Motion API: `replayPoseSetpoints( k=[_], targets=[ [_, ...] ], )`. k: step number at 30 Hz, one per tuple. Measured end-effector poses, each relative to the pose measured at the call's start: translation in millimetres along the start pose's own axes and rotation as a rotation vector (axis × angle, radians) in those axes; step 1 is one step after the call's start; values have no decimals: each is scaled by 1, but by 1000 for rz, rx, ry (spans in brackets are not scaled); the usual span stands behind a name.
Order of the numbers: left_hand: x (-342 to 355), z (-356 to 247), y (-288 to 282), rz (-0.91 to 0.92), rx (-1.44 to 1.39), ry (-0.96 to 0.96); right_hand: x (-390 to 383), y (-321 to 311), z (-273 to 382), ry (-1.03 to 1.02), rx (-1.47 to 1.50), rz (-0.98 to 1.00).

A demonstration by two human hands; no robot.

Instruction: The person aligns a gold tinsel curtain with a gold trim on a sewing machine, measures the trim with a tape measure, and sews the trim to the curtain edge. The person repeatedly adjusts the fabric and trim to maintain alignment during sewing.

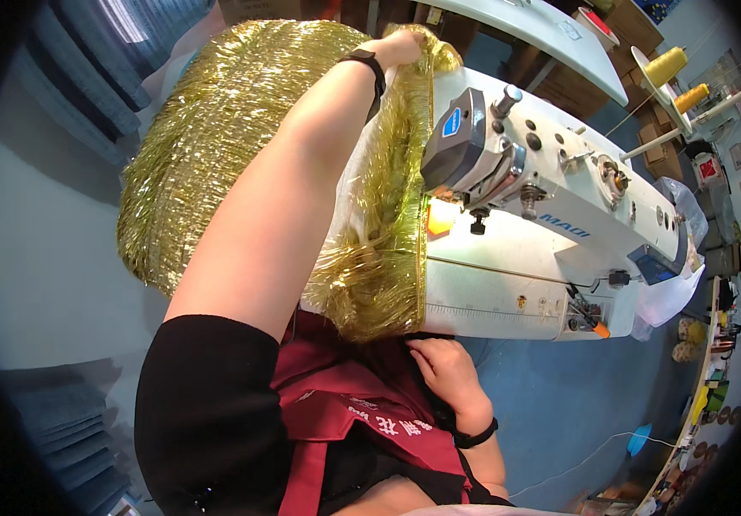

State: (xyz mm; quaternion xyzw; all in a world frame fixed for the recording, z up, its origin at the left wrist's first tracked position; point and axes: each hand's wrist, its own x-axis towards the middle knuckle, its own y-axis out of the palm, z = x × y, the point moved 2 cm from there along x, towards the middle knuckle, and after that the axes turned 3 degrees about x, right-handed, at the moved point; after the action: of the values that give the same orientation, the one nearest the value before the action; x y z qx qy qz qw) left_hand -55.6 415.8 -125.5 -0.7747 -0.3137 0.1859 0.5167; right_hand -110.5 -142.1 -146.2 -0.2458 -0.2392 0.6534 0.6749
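Note:
A long band of shiny gold tinsel fringe lies in a thick heap on the left of the sewing machine. Its straight edge runs past the needle area toward the table's front. My left arm reaches across the heap, and my left hand is closed on the fringe at its far end, beyond the machine head. Close to my apron, my right hand rests at the front edge of the machine bed, just right of the fringe's near end. Its fingers are curled, and what they hold, if anything, is hidden.
Yellow thread cones stand on a holder behind the machine. An orange-tipped tool lies at the bed's right end. A white table and cardboard boxes are at the back; blue-grey pleated cloth hangs far left.

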Motion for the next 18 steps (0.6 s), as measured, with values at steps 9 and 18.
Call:
replayPoseSetpoints(
  k=[9,18],
  targets=[
    [-4,12,-31,-347,90,217,-7,17,-8,52,-32,38],
    [-173,-58,-37,-258,416,84,1,67,-77,152,435,-132]
  ],
)
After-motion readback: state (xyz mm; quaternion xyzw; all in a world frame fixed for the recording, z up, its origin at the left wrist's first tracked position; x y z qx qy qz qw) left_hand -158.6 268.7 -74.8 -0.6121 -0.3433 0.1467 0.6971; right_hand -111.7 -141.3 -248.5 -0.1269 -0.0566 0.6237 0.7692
